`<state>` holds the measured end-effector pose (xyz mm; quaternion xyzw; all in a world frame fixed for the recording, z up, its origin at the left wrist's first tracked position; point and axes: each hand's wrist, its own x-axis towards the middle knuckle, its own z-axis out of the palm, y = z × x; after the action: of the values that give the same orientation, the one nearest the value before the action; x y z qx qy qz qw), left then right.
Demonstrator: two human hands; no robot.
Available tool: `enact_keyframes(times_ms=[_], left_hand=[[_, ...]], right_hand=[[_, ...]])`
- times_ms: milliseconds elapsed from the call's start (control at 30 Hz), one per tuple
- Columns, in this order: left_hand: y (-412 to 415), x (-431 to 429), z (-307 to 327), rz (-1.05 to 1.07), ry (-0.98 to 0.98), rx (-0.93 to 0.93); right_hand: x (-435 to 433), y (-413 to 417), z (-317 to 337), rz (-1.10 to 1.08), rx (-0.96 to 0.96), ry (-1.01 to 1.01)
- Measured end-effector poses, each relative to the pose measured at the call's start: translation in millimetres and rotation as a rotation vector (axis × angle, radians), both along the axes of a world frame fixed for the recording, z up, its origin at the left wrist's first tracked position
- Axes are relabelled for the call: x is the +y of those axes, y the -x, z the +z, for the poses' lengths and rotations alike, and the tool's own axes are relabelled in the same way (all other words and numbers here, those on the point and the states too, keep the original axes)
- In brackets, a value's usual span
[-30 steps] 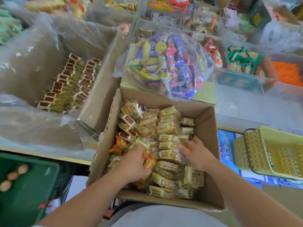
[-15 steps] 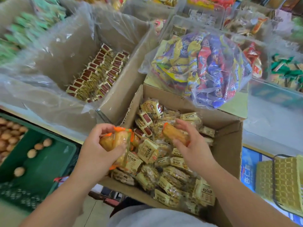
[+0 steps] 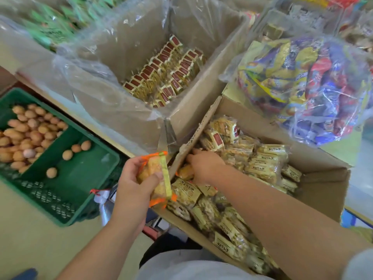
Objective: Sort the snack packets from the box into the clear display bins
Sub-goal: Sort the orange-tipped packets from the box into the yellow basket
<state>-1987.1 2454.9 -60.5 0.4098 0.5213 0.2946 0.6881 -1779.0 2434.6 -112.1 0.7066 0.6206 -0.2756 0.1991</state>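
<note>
A cardboard box (image 3: 323, 184) in front of me holds several yellow-labelled snack packets (image 3: 262, 160). My left hand (image 3: 133, 186) grips a small stack of orange-edged snack packets (image 3: 157, 176) just outside the box's left wall. My right hand (image 3: 203, 164) reaches into the box's near-left corner, its fingers curled round another orange-edged packet (image 3: 184, 171) lying there. A few red-labelled packets (image 3: 217, 139) lie at the box's far left.
A plastic-lined carton (image 3: 125, 110) behind holds rows of red-labelled packets (image 3: 165, 71). A green crate (image 3: 80, 178) of round brown snacks stands at left. A clear bag of colourful packets (image 3: 306, 85) sits at right. Green packets (image 3: 52, 27) lie far left.
My left hand has lifted orange-edged packets out of the box and moved them left. My right hand held a packet up, then dropped back into the box's left corner. The view swung left.
</note>
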Motion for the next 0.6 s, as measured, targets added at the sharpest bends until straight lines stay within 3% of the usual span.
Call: enact_keyframes(times_ms=[267, 600], left_hand=[[8, 18, -7, -0.024, 0.165, -0.175], [21, 40, -17, -0.089, 0.219, -0.210]], right_hand=[[17, -7, 14, 0.221, -0.002, 0.341], [25, 18, -10, 0.244, -0.163, 0.427]])
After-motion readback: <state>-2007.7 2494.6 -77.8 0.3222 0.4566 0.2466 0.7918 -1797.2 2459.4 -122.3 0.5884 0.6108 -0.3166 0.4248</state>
